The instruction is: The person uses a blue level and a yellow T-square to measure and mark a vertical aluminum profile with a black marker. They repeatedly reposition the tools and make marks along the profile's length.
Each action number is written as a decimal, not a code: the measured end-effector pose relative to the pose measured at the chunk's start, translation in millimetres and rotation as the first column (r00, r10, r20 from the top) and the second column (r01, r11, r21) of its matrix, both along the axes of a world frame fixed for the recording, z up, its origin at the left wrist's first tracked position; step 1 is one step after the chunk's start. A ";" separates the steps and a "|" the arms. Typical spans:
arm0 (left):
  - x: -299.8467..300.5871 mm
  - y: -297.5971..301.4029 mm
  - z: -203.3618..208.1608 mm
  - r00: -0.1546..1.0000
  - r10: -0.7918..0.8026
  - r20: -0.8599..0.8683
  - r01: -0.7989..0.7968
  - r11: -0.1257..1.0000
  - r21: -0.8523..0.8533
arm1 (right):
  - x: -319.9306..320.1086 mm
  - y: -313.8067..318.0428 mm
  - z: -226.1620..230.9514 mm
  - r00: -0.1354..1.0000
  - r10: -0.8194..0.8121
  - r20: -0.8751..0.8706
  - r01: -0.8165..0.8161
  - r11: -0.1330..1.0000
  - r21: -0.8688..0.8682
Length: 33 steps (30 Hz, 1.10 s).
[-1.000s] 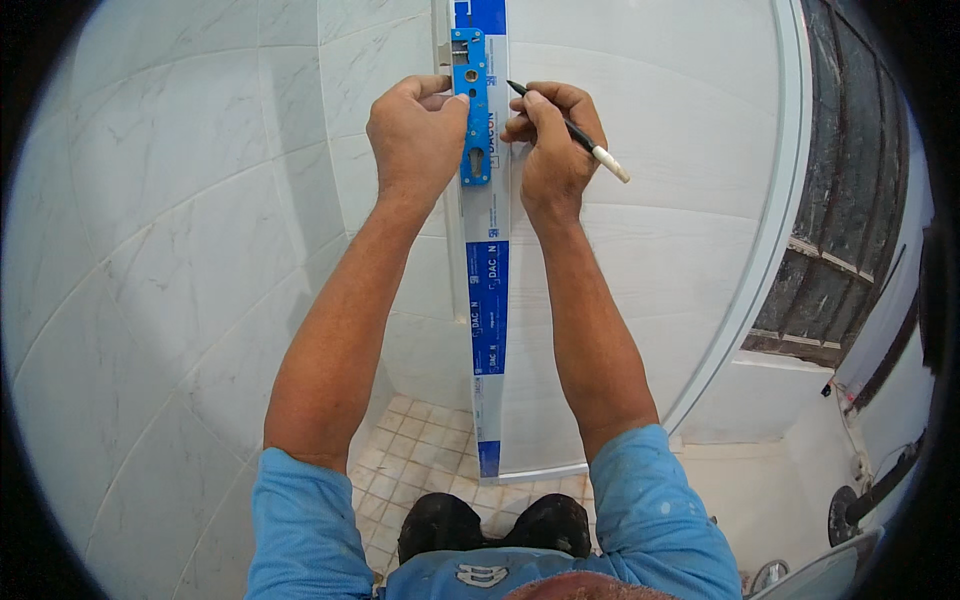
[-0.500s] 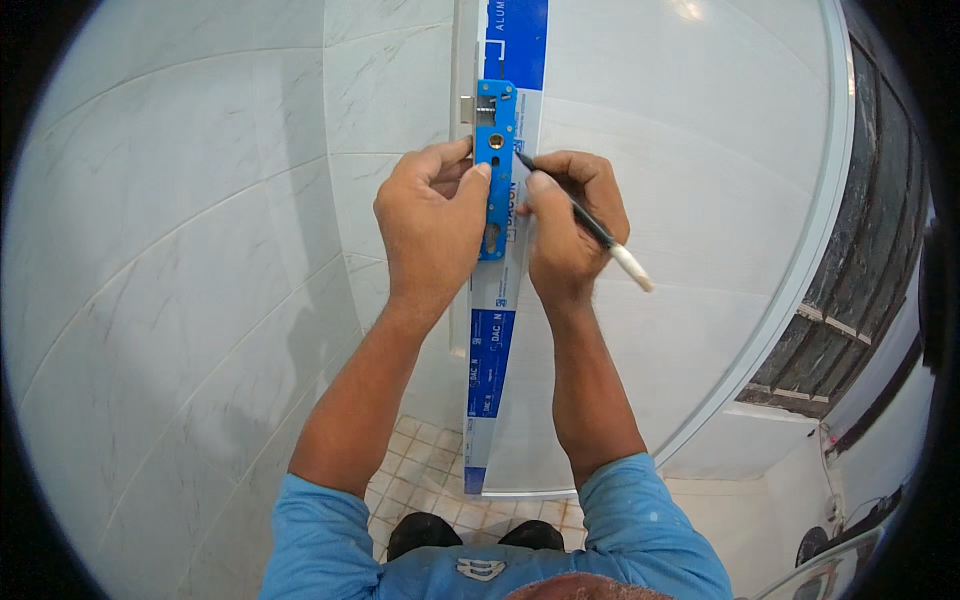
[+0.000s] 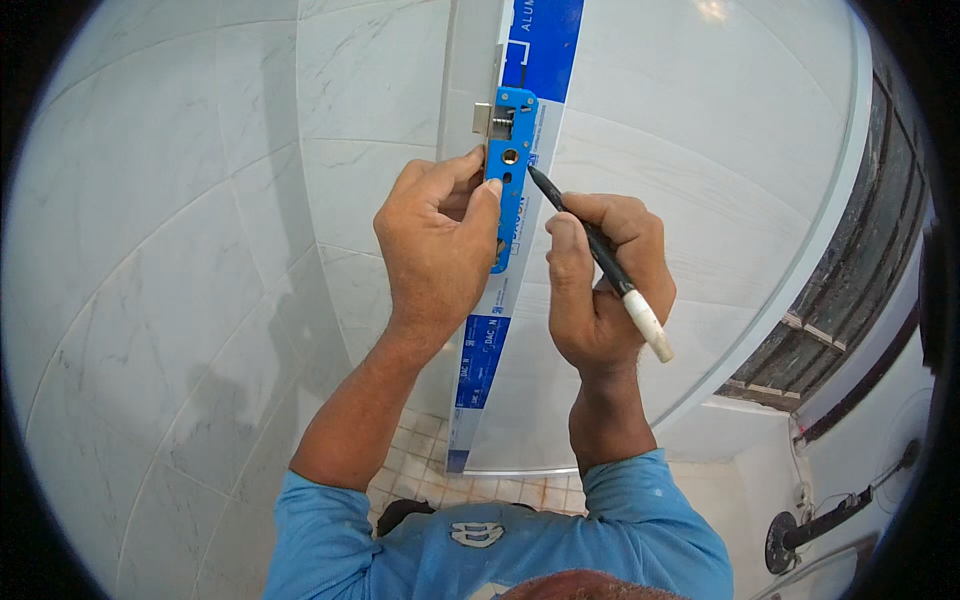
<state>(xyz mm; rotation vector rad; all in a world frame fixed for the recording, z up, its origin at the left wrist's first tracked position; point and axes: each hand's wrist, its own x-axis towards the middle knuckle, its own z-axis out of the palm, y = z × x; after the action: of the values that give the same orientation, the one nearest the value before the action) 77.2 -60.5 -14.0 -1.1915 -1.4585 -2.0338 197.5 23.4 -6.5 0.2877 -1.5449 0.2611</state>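
Note:
A blue mortise lock body (image 3: 512,128) with a silver latch bolt stands upright against the film-covered edge strip of a white door (image 3: 690,230). My left hand (image 3: 430,250) grips it from the left, thumb on its front face and fingers behind its left side. In my right hand (image 3: 615,290) is a black marker pen (image 3: 606,257) with a white rear end, held between thumb and fingers. Its tip points up and left and meets the lock's right edge, level with the round hole; whether it touches the strip I cannot tell.
Blue and white protective film (image 3: 545,45) runs along the door's edge. Marbled wall tiles (image 3: 200,250) stand at the left, and small floor tiles (image 3: 425,440) lie below. Dark window slats (image 3: 850,270) and a black stand-like object (image 3: 785,540) are at the right.
My right hand has drawn back down and to the right, leaving more of the pen's front showing. My left hand still holds the lock body. The whole view has shifted slightly.

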 end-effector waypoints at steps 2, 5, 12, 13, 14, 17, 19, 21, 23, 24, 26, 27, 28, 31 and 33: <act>-3.4 2.1 -1.2 0.999 -0.032 0.003 0.032 0.999 0.029 | -1.9 0.3 4.6 0.998 -0.058 0.001 0.057 0.994 0.097; -7.6 4.9 -2.5 0.998 -0.067 0.014 0.066 0.996 0.052 | -7.1 3.2 9.4 0.995 -0.092 0.026 0.087 0.986 0.146; -6.6 5.5 0.7 0.998 -0.058 -0.026 0.060 0.996 0.065 | -18.3 7.1 17.1 0.984 -0.167 0.056 0.158 0.976 0.149; -8.1 7.0 -0.3 0.998 -0.057 -0.032 0.060 0.995 0.074 | -21.0 9.6 16.8 0.982 -0.184 0.051 0.174 0.971 0.161; -9.5 8.2 -1.3 0.998 -0.057 -0.038 0.060 0.995 0.082 | -23.3 11.5 16.8 0.978 -0.201 0.045 0.191 0.966 0.173; -13.3 8.5 -2.8 0.994 -0.101 -0.042 0.105 0.989 0.105 | -29.2 12.4 20.6 0.958 -0.284 0.035 0.267 0.931 0.248; -13.0 6.4 -2.2 0.992 -0.096 -0.083 0.104 0.990 0.099 | -28.6 11.3 22.3 0.954 -0.301 0.006 0.288 0.918 0.273; -15.0 7.0 -3.0 0.990 -0.104 -0.099 0.114 0.988 0.104 | -28.4 8.2 23.8 0.948 -0.319 0.009 0.304 0.911 0.279; -17.6 8.9 -5.2 0.988 -0.122 -0.091 0.133 0.984 0.122 | -29.4 4.6 24.8 0.940 -0.339 0.042 0.316 0.910 0.266; -19.0 9.3 -5.1 0.988 -0.119 -0.094 0.129 0.985 0.117 | -29.5 4.6 25.9 0.936 -0.348 0.052 0.322 0.907 0.272; -22.0 10.3 -5.7 0.989 -0.111 -0.101 0.122 0.987 0.108 | -28.9 5.7 28.1 0.928 -0.367 0.071 0.334 0.899 0.283; -23.3 10.4 -5.7 0.989 -0.114 -0.099 0.124 0.987 0.101 | -29.7 6.2 28.2 0.928 -0.364 0.078 0.329 0.901 0.283; -24.3 10.6 -5.7 0.988 -0.116 -0.098 0.125 0.988 0.095 | -30.8 7.2 27.5 0.929 -0.361 0.086 0.324 0.903 0.282; -23.6 10.0 -3.1 0.992 -0.104 -0.074 0.109 0.992 0.066 | -31.4 9.2 27.7 0.931 -0.352 0.099 0.313 0.907 0.282; -22.1 9.8 -1.3 0.993 -0.100 -0.058 0.103 0.993 0.052 | -29.9 10.0 27.7 0.943 -0.320 0.089 0.286 0.918 0.274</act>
<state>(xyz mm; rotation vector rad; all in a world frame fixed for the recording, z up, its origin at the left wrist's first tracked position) 55.1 -50.8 -15.3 -1.3135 -1.3329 -2.0752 167.5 33.3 21.3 0.2319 -1.7317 -0.1715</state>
